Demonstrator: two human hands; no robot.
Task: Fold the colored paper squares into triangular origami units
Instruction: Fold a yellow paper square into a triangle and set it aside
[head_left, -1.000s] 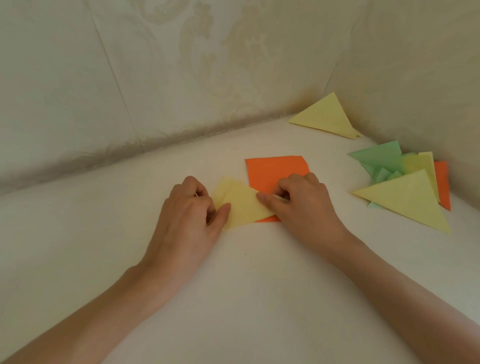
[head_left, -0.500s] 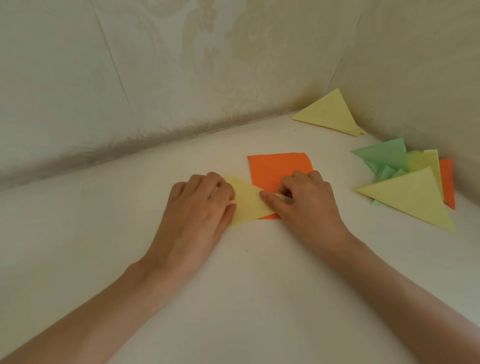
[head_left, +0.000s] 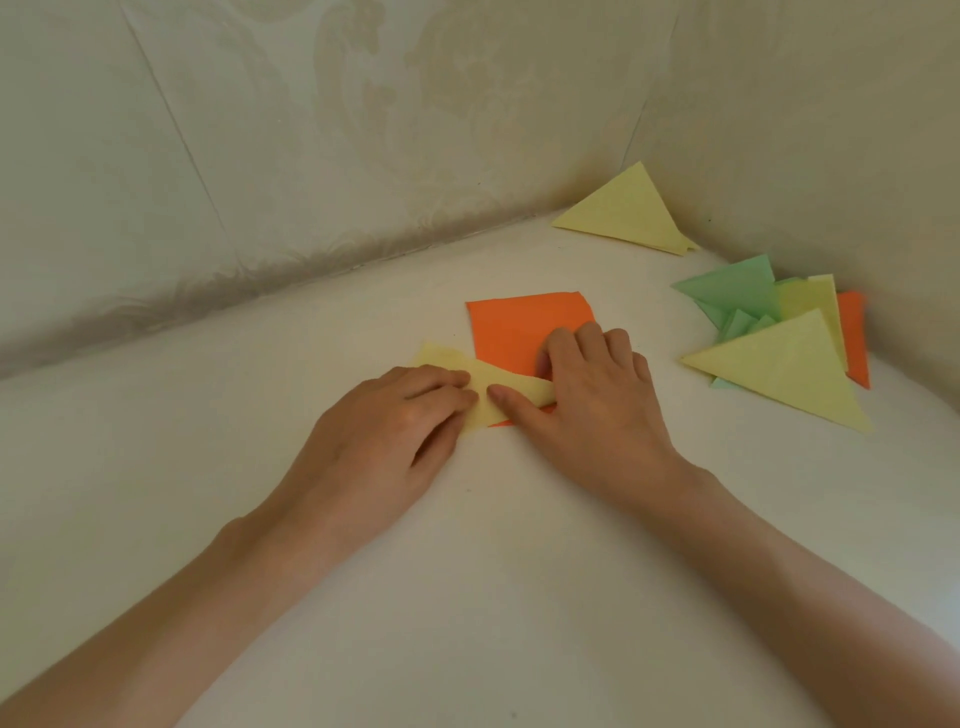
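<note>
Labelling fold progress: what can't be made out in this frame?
Head view:
- yellow paper: crease and middle covered by left hand and right hand.
- orange square: near corner under right hand and the yellow paper.
- green pieces, orange piece: mostly buried under yellow triangles; count unclear.

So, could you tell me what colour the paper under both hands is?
The paper is pale yellow, clearest in the head view, overlapping the orange square.

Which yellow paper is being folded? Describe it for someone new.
Start at the central orange square. The yellow paper overlaps its near-left corner, held by the left hand and right hand. Other yellow triangles lie untouched, far right.
</note>
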